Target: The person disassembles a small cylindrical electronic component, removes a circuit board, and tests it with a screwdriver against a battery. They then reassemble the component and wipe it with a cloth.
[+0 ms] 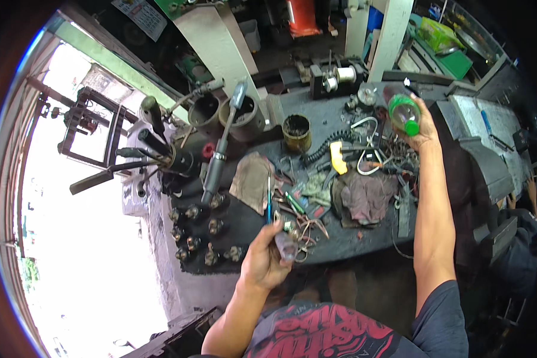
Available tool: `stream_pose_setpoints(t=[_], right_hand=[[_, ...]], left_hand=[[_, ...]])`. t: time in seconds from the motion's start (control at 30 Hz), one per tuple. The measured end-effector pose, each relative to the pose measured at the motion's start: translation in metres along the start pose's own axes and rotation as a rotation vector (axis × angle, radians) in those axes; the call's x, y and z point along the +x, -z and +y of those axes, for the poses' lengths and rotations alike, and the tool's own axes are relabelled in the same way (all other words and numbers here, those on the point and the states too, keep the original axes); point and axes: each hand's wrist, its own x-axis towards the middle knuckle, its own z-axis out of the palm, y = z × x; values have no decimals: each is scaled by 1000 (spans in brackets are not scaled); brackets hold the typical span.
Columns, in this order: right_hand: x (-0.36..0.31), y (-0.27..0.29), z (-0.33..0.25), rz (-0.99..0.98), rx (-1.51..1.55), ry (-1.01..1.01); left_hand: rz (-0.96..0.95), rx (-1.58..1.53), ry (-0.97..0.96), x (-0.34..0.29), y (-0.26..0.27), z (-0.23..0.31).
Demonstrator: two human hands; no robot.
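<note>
My right hand (425,128) is stretched out over the right part of the dark workbench (334,244). Its fingers are wrapped round a clear plastic bottle (404,110) with a green label, its green cap towards me. My left hand (264,262) is closed, above the bench's front edge, on a small translucent purplish cylinder (286,246) whose exact kind I cannot make out. Just beyond my left thumb is a thin blue-handled tool (269,200); I cannot tell whether the thumb touches it. A brown rag (252,182) and a green-handled tool (294,201) lie near it.
Several greasy metal parts (212,225) stand at the bench's left. Behind them are a long-handled tool (224,146), metal pots (244,122) and a can (296,132). A yellow-handled tool (338,158), coiled cable (325,148) and dark cloth (369,197) fill the middle. Another person (522,238) is at far right.
</note>
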Motion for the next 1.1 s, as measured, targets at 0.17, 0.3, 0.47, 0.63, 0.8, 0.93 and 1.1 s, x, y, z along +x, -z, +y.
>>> stream_pose_setpoints(t=[0.17,0.3,0.47,0.63,0.8,0.93,1.1], right_hand=[[-108,-58,25,-246,397,161],[-186,-89,52,-296,569,117],[-249,-106,84,-232,602,121],[-275,-112,105,-201,498,151],[-279,-113,112,-204,478,148],[-281,-119,114,-237,471,161],[-279,-126,114,-284,436,176]], left_hand=[[16,26,17,-4,-26,3],[40,7,31,-6,-24,-1],[49,34,73,-11,-13,-3],[81,51,40,-12,-8,-1],[42,85,13,-14,-9,-3],[81,111,0,-18,-11,-7],[30,117,16,-22,-6,-4]])
